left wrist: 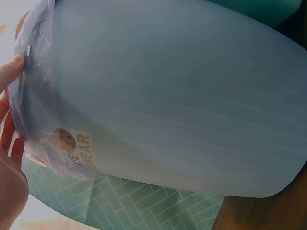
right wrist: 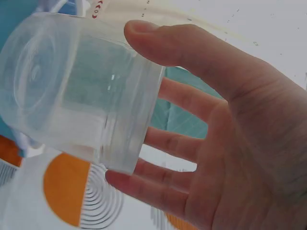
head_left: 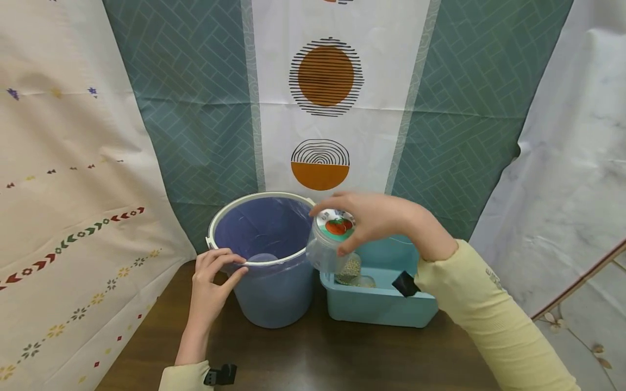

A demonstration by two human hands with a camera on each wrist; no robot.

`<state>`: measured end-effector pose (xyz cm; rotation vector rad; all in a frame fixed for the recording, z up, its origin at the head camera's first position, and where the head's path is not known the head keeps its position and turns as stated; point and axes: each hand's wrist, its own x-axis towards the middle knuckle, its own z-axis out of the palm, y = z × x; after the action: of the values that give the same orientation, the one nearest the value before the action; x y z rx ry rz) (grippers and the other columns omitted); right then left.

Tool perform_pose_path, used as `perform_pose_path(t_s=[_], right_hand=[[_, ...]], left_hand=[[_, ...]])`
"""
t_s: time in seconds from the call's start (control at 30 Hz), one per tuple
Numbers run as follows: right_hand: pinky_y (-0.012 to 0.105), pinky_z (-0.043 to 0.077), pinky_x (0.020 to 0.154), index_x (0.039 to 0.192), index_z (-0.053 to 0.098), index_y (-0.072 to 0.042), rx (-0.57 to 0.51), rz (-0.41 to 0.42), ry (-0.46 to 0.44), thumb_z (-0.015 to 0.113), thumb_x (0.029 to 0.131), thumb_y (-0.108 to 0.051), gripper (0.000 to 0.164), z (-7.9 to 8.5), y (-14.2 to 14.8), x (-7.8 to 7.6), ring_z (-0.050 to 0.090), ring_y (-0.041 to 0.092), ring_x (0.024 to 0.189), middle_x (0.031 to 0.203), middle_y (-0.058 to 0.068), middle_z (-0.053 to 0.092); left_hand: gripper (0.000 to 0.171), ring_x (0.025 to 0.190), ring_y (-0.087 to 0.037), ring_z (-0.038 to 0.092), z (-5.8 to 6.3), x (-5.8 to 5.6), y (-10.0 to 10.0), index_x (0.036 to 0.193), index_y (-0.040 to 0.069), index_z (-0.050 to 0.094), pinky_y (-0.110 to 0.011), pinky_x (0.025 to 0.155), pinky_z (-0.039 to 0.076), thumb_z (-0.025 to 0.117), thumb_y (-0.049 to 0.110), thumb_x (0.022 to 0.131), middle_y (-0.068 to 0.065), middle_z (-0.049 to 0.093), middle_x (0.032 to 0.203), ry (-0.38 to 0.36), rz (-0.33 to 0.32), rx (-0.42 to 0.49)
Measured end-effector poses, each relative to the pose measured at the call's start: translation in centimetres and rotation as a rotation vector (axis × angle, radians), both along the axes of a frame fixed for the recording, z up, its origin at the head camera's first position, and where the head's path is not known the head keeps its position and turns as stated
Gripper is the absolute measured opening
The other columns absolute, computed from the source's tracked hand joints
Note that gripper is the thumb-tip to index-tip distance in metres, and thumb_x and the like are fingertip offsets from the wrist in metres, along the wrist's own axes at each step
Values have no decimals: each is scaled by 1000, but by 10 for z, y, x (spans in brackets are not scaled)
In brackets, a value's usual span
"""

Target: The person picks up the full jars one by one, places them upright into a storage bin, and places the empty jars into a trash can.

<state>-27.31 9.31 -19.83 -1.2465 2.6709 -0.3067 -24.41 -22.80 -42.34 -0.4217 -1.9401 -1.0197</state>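
A blue trash can (head_left: 274,298) with a cream rim and a clear plastic liner (left wrist: 38,91) folded over its edge stands on the table. My left hand (head_left: 210,288) pinches its near-left rim between thumb and fingers. Something round and translucent (head_left: 263,257) shows inside the can. My right hand (head_left: 383,220) holds a clear plastic jar (right wrist: 91,91) by its lid end. The lid's top (head_left: 336,224) carries a tomato picture. In the head view, the jar is raised beside the can's right rim, overlapping the basin's left end; no contents show in it.
A light-blue plastic basin (head_left: 381,307) stands right of the can. Inside it is a clear container of small yellowish-green grains (head_left: 349,270). Dark wooden table (head_left: 313,358) extends in front. Patterned cloths (head_left: 195,108) hang behind and on both sides.
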Motion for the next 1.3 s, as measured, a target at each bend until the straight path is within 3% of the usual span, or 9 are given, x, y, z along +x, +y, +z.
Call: perform_pose_path(t_s=[0.17,0.4,0.6,0.8,1.03,1.3], right_hand=[[38,50,93,140,51,-31,12,26,63,82,77,-31,70,22,-29,-20,51,20,116,137,0,54],[39,48,101,141,50,-30,55,49,80,84,77,-31,72,26,-60,-47,50,20,122,140,0,53],[37,48,100,143,48,-29,141,132,97,82,79,-30,72,16,-82,-65,50,18,119,137,2,53],[35,51,97,143,47,-30,225,155,100,81,79,-29,72,3,-93,-76,51,19,119,140,3,49],[34,51,100,145,45,-32,314,211,135,81,81,-27,74,-17,-98,-81,52,20,121,145,2,46],[33,48,105,146,45,-30,338,225,82,81,81,-25,74,-37,-97,-85,48,20,126,148,2,45]], left_hand=[[35,108,-6,42,0,0,0,92,11,75,-20,96,27,85,-8,65,-7,64,100,-6,1,7],[34,107,-8,42,2,1,1,92,12,75,-20,96,27,85,-6,66,-6,64,101,-5,2,-4],[34,108,-8,43,2,1,0,93,13,75,-21,96,28,86,-5,66,-6,65,101,-5,4,-3],[33,107,-11,43,3,1,0,93,14,75,-22,96,28,86,-3,67,-6,65,101,-13,-2,-6],[32,106,-9,43,5,2,-1,93,14,75,-21,96,28,86,-2,68,-6,65,100,-23,-4,1],[32,106,-9,43,5,2,0,94,14,75,-22,96,28,86,-1,69,-5,65,101,-22,-1,-9]])
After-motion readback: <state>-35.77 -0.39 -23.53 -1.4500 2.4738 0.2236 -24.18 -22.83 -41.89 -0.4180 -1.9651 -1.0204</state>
